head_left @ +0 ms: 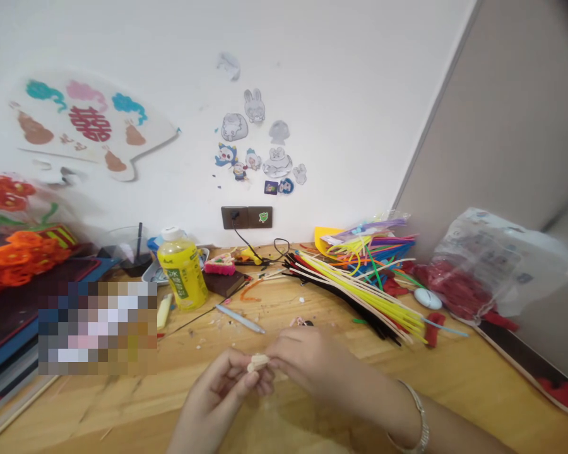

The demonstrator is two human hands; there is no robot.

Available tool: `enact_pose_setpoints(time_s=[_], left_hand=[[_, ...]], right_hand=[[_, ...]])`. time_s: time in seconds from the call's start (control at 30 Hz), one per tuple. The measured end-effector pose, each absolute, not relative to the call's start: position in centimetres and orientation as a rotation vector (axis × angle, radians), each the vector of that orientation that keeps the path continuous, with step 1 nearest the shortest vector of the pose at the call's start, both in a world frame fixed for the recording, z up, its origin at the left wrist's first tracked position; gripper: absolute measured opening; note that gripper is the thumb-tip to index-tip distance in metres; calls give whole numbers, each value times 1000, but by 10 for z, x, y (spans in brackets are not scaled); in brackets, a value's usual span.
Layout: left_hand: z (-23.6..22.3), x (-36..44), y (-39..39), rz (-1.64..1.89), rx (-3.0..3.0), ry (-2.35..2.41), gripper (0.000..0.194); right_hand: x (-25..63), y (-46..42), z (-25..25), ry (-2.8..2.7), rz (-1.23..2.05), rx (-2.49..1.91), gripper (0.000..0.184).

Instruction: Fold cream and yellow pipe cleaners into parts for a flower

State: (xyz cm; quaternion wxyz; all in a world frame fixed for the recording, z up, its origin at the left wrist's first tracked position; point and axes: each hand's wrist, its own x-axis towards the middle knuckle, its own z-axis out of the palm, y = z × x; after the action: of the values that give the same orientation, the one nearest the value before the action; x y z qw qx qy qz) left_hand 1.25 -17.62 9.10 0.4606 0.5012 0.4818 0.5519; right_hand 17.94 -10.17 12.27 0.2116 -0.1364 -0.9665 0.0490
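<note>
White wall (350, 94) stands behind a wooden surface (132, 410). At 2 o'clock from the hands spreads a bundle of fuzzy stems (364, 295); at 11 o'clock stands a yellow bottle (183, 274). Left hand (218, 388) and right hand (315, 360) meet low in the centre, both narrowed to a pinch on a cream piece (258, 362) between them. Its long axis runs roughly from 8 to 2 o'clock; which end leads, I cannot tell. It looks light, soft and easily crushed, not slippery, best pinched gently near the ends.
</note>
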Motion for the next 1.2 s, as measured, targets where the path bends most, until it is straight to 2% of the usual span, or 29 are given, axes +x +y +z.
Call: enact_pose_setpoints(time_s=[0.27,0.8,1.07,1.2], left_hand=[[89,12,-178,1361,1254,1212,22],[81,16,-182,1403,1374,1171,13],[86,18,-185,1375,1406,1163,21],[90,21,-184,1353,1273,1188,26]], right_hand=[[179,-105,129,-2655,236,-343,23],[183,-106,131,-2737,38,-240,15],[181,-104,138,-2735,-12,-259,24],[175,-105,133,-2771,94,-322,25]])
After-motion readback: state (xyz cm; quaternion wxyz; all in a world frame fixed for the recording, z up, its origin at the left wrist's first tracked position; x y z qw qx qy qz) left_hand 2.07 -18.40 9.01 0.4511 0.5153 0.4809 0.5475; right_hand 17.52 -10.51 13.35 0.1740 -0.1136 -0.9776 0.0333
